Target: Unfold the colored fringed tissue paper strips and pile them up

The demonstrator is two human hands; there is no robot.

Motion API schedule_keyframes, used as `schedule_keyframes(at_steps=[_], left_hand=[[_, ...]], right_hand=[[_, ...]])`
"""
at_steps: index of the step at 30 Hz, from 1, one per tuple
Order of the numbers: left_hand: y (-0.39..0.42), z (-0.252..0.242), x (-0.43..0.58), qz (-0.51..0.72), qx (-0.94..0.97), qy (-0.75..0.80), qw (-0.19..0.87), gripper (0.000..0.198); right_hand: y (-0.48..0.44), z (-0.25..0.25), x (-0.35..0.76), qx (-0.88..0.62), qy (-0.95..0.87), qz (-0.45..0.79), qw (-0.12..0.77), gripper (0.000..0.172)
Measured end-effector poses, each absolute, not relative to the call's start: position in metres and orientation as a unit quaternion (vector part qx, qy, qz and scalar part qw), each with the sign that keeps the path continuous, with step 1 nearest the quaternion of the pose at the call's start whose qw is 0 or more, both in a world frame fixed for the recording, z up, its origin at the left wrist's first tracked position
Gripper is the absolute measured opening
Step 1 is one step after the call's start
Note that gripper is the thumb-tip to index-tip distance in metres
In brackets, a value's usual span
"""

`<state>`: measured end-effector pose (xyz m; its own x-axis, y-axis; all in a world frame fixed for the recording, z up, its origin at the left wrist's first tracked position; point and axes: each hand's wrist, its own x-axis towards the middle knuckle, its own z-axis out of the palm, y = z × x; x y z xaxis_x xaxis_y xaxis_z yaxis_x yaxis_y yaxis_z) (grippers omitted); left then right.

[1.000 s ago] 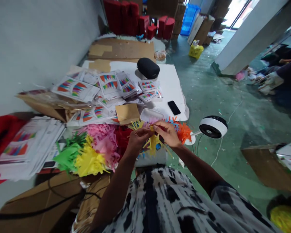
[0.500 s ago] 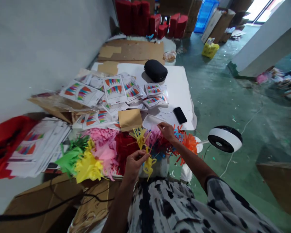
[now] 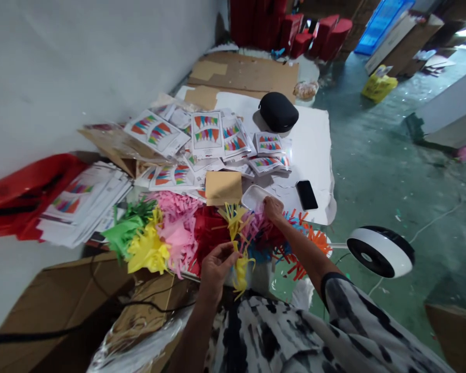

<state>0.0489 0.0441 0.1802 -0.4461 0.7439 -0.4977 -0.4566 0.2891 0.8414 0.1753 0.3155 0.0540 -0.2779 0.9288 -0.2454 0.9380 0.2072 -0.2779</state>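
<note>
My left hand (image 3: 218,265) pinches a yellow tissue-paper tassel (image 3: 239,269) at its middle, its fringed strips hanging down and spreading above. My right hand (image 3: 274,208) is at the near right corner of a shallow white tray (image 3: 250,197), fingers bent together and pointing down; what they hold, if anything, is hidden. Between and around the hands lie fringed paper tassels: pink (image 3: 178,235), dark red (image 3: 208,228), yellow (image 3: 149,248), green (image 3: 124,233) and orange (image 3: 319,241). A tan square card (image 3: 223,188) lies left of the tray.
Printed packets (image 3: 206,134) are heaped behind the tassels. A black case (image 3: 278,112) and a phone (image 3: 306,195) rest on the white tabletop (image 3: 314,140). A white fan (image 3: 380,252) stands at the right. Cardboard boxes (image 3: 54,300) and a dark cable (image 3: 34,336) are at the lower left.
The view has turned left, so things sit further right. My right hand has lowered onto the tray's corner. My left hand still pinches the yellow tassel.
</note>
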Motion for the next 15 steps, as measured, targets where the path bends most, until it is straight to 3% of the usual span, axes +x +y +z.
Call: schedule_keyframes(at_steps=[6,9,12,15], left_hand=[[0.055,0.193,0.052,0.601,0.11,0.591,0.527,0.036],[0.062,0.195,0.053,0.626,0.114,0.589,0.498,0.035],[0.066,0.197,0.052,0.636,0.126,0.604,0.463,0.036],[0.068,0.203,0.053,0.641,0.162,0.622,0.42,0.033]], right_hand=[[0.314,0.071,0.189,0.571,0.797,-0.192,-0.051,0.029],[0.307,0.095,0.193,0.554,0.786,-0.217,-0.172,0.026],[0.283,0.129,0.193,0.497,0.725,-0.329,-0.346,0.015],[0.238,0.168,0.189,0.415,0.644,-0.511,-0.39,0.02]])
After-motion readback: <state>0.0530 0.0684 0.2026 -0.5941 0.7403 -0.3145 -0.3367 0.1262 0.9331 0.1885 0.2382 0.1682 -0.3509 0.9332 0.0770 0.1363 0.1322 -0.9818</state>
